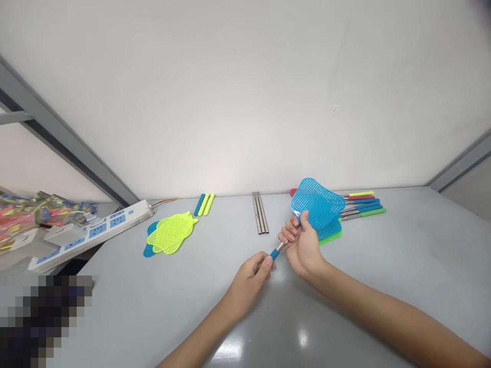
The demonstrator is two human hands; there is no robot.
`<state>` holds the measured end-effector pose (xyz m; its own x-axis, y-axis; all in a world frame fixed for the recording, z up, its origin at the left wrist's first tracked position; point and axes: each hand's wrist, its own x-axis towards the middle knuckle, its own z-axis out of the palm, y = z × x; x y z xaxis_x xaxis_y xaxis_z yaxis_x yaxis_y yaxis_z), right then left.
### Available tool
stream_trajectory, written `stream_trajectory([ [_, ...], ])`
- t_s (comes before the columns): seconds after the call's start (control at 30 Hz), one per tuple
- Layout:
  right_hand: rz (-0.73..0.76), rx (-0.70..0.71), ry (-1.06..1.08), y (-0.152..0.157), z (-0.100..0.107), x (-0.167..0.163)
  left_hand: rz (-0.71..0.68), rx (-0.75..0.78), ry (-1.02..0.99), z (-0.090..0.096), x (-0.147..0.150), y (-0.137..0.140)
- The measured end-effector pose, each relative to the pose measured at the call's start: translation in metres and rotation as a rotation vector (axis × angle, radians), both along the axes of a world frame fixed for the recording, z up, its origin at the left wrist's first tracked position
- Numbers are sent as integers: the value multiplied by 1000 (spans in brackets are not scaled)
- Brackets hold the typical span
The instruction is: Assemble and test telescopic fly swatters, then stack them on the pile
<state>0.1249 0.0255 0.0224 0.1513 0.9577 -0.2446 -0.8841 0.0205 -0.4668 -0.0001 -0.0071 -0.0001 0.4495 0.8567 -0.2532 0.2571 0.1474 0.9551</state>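
Note:
A blue fly swatter [315, 200] is held in both of my hands, its perforated head up and to the right. My left hand [253, 276] is closed round the blue grip at the lower end. Higher up, my right hand [301, 243] wraps the metal rod just below the head. Behind that head lies a pile of whole swatters with yellow, red, blue and green grips [373, 212], their heads partly hidden. Left of my hands, several bare metal rods [261, 213] lie side by side.
Loose yellow swatter heads [172, 234] lie over a blue swatter head [148, 250] on the left. Near them are one blue and two yellow grips [206, 204]. A white power strip [132, 217] and bagged colourful items [23, 214] occupy the far left. A wall [245, 102] bounds the grey table [153, 306].

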Motion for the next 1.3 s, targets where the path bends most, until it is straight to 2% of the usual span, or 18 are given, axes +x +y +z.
stream_trajectory([
  [0.17,121,21,-35,4,17,5,21,-7,-4,5,0,-5],
  [0.3,363,50,-34,0,41,7,55,-100,-124,15,1,-12],
  [0.4,435,123,-55,-5,55,7,33,-168,-227,22,2,-17],
  [0.63,467,165,-143,-8,64,-1,-41,-316,-412,25,0,-22],
  [0.87,359,167,-68,-8,61,-15,-92,-461,-481,35,-9,-19],
  [1.0,323,132,-7,-10,54,-21,-114,-656,-561,39,-20,-19],
  [1.17,299,66,61,-13,48,-26,-212,-927,-785,30,-29,-15],
  [1.3,310,50,91,-16,49,-29,-289,-1011,-908,26,-32,-12],
])
